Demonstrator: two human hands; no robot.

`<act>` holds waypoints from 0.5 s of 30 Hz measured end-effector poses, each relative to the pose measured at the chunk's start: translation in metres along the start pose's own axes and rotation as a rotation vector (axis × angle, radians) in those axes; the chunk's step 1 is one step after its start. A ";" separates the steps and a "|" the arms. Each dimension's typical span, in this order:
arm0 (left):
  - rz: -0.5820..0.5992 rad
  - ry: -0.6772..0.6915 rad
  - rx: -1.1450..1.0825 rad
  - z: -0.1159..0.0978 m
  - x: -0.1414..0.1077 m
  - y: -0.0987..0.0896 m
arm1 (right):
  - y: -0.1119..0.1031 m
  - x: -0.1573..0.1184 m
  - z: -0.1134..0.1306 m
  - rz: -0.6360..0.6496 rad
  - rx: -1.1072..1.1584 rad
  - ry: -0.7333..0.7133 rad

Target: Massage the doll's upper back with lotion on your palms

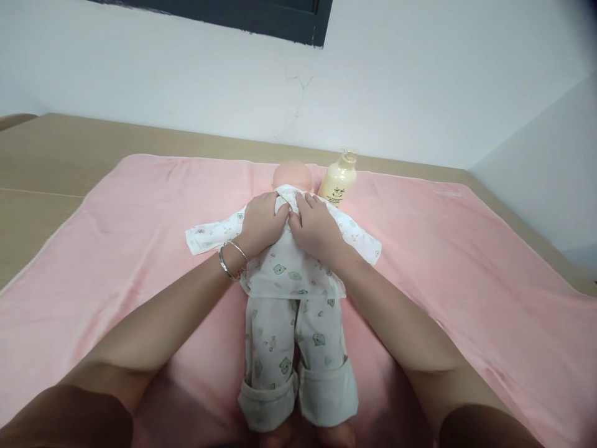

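A baby doll (293, 175) lies stretched out with its bald head at the far end and no face showing. It wears a white printed shirt (293, 274) and matching trousers (273, 348) with turned-up cuffs. My left hand (263, 221), below a wrist with silver bangles (228, 260), rests flat on the doll's upper body near the left shoulder. Opposite it, my right hand (319, 227) lies flat near the right shoulder. Both thumbs point inward and almost meet below the collar. The doll's sleeves spread out to either side, and its feet partly show at the bottom edge.
A cream-coloured bottle (339, 180) lies or leans just right of the doll's head. Beneath everything is a pink blanket (448, 249) on a wooden table (60, 149). A white wall (209, 81) with a dark frame (298, 25) rises behind.
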State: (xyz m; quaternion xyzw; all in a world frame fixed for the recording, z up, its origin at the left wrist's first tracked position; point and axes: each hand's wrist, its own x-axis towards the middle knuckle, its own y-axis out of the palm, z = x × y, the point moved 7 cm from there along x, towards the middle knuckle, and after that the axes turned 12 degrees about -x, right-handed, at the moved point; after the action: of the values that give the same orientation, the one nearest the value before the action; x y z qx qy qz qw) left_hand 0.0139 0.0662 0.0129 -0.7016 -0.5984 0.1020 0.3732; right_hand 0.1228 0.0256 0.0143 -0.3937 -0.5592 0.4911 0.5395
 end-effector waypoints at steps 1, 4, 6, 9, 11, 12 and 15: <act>-0.001 0.006 -0.004 0.000 0.000 0.000 | 0.000 0.001 -0.001 -0.002 0.005 0.003; -0.004 0.023 -0.002 -0.001 0.000 0.000 | 0.001 0.003 -0.004 -0.016 0.011 0.017; -0.005 0.021 0.006 -0.001 0.000 0.000 | 0.001 0.002 -0.004 -0.028 0.013 0.025; -0.006 0.015 0.011 0.000 -0.001 0.001 | 0.002 0.002 -0.004 -0.045 0.014 0.026; -0.011 0.015 0.014 0.000 -0.001 0.001 | 0.002 0.001 -0.004 -0.052 0.011 0.025; -0.013 0.016 0.015 0.000 -0.001 0.000 | 0.002 0.001 -0.004 -0.055 0.010 0.024; -0.014 0.012 0.010 0.000 -0.001 0.000 | 0.003 0.002 -0.004 -0.050 0.010 0.022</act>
State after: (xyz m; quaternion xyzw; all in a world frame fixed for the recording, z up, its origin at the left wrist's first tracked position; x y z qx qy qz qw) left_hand 0.0136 0.0650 0.0124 -0.6960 -0.6006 0.0981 0.3812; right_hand 0.1262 0.0283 0.0118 -0.3824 -0.5604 0.4759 0.5597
